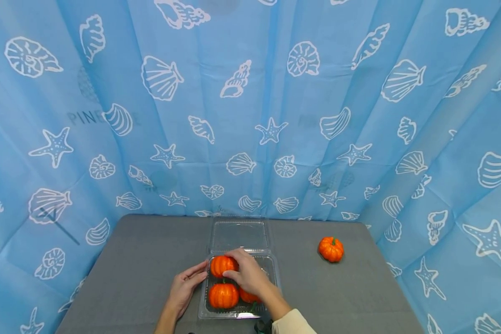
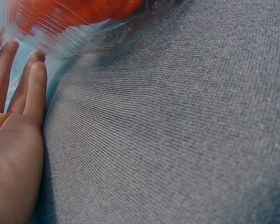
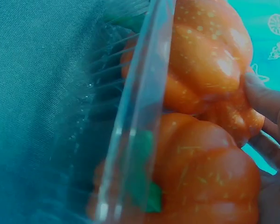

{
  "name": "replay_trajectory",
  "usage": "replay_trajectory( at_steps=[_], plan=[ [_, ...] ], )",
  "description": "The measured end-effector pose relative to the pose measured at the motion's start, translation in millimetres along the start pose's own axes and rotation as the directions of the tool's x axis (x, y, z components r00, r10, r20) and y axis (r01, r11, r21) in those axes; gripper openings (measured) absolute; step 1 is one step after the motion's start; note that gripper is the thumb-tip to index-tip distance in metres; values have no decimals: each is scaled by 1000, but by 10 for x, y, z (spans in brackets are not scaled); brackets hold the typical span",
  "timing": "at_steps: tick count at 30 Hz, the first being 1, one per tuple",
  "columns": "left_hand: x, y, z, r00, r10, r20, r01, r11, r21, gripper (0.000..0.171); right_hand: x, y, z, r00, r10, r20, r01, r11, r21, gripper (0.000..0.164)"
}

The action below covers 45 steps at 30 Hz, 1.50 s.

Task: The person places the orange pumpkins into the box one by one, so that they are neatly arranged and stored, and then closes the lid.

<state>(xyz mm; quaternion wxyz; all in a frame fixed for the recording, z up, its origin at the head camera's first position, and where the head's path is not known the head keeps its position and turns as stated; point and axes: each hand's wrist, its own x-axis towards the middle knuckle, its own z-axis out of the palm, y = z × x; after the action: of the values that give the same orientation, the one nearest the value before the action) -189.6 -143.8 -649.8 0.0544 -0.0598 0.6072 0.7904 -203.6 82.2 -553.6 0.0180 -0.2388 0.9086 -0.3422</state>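
Observation:
A clear plastic clamshell container lies with its lid folded back, and three small orange pumpkins sit in its base. My right hand grips the far-left pumpkin between thumb and fingers. Below it is the near-left pumpkin; the third pumpkin is partly covered by my right hand and wrist. My left hand touches the container's left side with fingers extended, as the left wrist view also shows. In the right wrist view, the container wall stands in front of the pumpkins.
Another orange pumpkin with a green stem lies on the grey cloth-covered table, right of the container. A blue curtain with white shell prints hangs behind the table and at its sides. A dark object shows beside the right sleeve.

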Motion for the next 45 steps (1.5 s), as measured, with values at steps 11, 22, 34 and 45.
replay_trajectory(
  at_steps=[11,22,34,45],
  plan=[
    [-2,5,14,1000,9,2,-9,1000,17,53,32,-38,19,996,75,38,-73,996,-46,45],
    [-23,13,21,1000,1,-13,-1,1000,2,52,28,-30,7,993,93,76,-87,992,-87,53],
    [-16,-3,18,1000,17,-12,-17,1000,14,53,-19,-45,-157,1000,11,4,-10,987,-163,47],
    [-25,27,20,1000,3,-16,-3,1000,4,52,-16,11,-308,996,-7,-90,-17,965,-261,55]
  ],
)
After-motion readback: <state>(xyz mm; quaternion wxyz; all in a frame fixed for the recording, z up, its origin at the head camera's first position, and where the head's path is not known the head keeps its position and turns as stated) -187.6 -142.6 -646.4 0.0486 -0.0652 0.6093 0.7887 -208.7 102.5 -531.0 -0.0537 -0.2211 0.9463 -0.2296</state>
